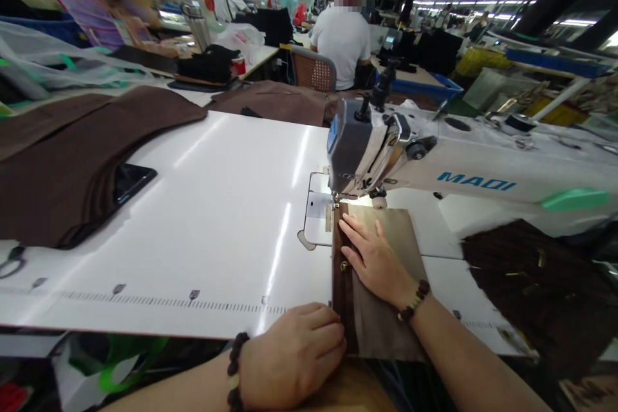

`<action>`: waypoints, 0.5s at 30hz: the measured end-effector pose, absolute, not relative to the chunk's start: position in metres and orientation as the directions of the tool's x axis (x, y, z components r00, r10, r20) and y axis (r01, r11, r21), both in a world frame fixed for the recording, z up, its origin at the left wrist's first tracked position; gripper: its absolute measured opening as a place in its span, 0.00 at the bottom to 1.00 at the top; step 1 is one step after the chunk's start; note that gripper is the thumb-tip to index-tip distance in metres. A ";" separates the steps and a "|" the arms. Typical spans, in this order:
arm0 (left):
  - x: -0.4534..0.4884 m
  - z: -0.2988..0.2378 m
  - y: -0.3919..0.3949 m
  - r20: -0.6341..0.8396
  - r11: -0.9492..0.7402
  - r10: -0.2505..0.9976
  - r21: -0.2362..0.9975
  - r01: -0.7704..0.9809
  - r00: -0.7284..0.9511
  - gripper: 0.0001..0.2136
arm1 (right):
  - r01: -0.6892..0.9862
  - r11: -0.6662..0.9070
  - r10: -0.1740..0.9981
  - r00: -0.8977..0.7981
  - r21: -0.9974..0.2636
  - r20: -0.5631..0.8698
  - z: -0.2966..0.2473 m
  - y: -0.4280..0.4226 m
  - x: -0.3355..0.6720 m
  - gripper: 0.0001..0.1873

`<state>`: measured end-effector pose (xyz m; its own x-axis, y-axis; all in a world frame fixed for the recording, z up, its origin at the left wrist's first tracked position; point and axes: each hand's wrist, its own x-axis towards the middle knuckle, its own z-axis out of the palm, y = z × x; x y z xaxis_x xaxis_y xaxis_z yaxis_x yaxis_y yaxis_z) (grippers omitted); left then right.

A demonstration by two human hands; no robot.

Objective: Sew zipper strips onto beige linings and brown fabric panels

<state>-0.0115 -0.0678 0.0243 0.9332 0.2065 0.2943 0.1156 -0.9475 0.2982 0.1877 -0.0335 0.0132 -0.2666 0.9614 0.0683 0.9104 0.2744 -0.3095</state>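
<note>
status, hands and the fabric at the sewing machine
Left hand pinching brown strip at table edge. Right hand flat on tan fabric, fingertips near presser foot. Nothing between fingertips and foot.

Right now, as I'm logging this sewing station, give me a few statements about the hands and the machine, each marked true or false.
1. The right hand lies flat on the tan fabric. True.
2. The left hand lies flat too. False: its fingers are curled on the dark strip at the near edge of the table.
3. The sewing machine reads MAQI. True.
4. The person in white faces this way. False: the back is turned.
</note>
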 end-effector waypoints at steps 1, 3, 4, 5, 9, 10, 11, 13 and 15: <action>-0.012 0.024 -0.068 0.294 -0.948 0.205 0.298 0.114 0.934 0.10 | 0.911 0.270 0.962 -0.266 -0.310 0.059 0.014 -0.033 0.188 0.24; -0.012 0.024 -0.068 0.291 -0.948 0.205 0.295 0.116 0.935 0.10 | 0.911 0.267 0.963 -0.263 -0.313 0.054 0.014 -0.033 0.188 0.24; -0.012 0.023 -0.068 0.289 -0.949 0.205 0.292 0.118 0.935 0.09 | 0.911 0.267 0.963 -0.263 -0.314 0.056 0.015 -0.033 0.188 0.24; -0.011 0.023 -0.068 0.287 -0.950 0.206 0.290 0.120 0.936 0.08 | 0.911 0.266 0.963 -0.261 -0.314 0.059 0.015 -0.032 0.188 0.24; -0.011 0.023 -0.068 0.284 -0.951 0.209 0.284 0.126 0.936 0.07 | 0.916 0.261 0.965 -0.256 -0.304 0.059 0.014 -0.032 0.187 0.23; -0.011 0.022 -0.068 0.286 -0.951 0.208 0.283 0.125 0.935 0.07 | 0.917 0.261 0.965 -0.255 -0.302 0.060 0.013 -0.032 0.187 0.23; -0.011 0.022 -0.068 0.289 -0.951 0.208 0.282 0.124 0.934 0.07 | 0.918 0.260 0.966 -0.253 -0.299 0.063 0.013 -0.032 0.186 0.23; -0.011 0.021 -0.068 0.295 -0.952 0.208 0.282 0.123 0.932 0.07 | 0.922 0.256 0.967 -0.247 -0.291 0.069 0.013 -0.032 0.185 0.23; -0.011 0.020 -0.068 0.297 -0.951 0.209 0.284 0.123 0.932 0.08 | 0.925 0.254 0.967 -0.246 -0.282 0.064 0.013 -0.031 0.185 0.23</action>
